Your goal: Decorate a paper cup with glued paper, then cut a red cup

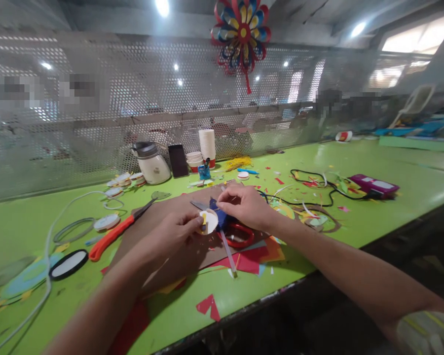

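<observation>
My left hand [172,231] pinches a small white roll of tape [209,221] between thumb and fingers, above a brown cardboard sheet [159,217]. My right hand [244,204] hovers just to the right of it, fingers pinched at the tape's edge above a dark blue paper piece [219,214]. A strip of tape [229,256] hangs down toward the table edge. Red-handled scissors [240,235] lie under my right wrist.
On the green table [392,162] lie an orange-handled cutter [114,231], tape rolls [106,223], a white jug [152,165], a phone [178,160], stacked paper cups [207,144], a black cable [318,192], a purple case [377,185] and paper scraps. A paper pinwheel [241,32] hangs on the mesh wall.
</observation>
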Available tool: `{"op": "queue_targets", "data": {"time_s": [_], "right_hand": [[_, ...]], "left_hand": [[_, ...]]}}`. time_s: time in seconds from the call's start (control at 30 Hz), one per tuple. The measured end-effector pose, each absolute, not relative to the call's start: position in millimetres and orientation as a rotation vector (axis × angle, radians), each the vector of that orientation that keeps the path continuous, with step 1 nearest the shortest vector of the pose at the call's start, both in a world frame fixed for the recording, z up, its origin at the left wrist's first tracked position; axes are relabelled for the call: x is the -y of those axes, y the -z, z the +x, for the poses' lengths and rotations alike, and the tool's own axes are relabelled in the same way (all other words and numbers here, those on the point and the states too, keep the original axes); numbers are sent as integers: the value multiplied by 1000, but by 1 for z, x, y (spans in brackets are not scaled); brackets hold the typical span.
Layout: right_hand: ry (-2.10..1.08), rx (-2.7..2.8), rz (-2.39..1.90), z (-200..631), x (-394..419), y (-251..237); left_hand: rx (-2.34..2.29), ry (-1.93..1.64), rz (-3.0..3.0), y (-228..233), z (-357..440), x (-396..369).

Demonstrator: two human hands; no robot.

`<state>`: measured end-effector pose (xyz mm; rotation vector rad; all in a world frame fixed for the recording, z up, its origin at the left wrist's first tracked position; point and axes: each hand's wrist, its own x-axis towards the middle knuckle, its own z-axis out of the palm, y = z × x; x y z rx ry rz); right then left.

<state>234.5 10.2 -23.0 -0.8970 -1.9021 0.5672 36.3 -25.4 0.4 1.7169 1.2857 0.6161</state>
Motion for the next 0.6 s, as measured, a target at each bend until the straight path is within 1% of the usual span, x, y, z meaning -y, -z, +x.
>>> {"op": "queue_targets", "data": {"time_s": [0.13, 0.23, 0.37, 0.5, 0.6], "right_hand": [[-411, 2008, -993, 239, -21, 24], [-366, 2110, -1074, 248, -31, 20], [-373, 2318, -953, 260, -31, 14], [-192, 2621, -997, 258, -24, 18], [-126, 2670, -1047, 252, -19, 25]], "left_hand": [[-1334, -608, 1739, 3, 31, 21], [-1362, -582, 1744, 2, 26, 19], [-1429, -595, 1771, -2, 17, 17], [-1432, -607, 1810, 0, 6, 11], [-1440, -606, 1834, 5, 1, 7]]}}
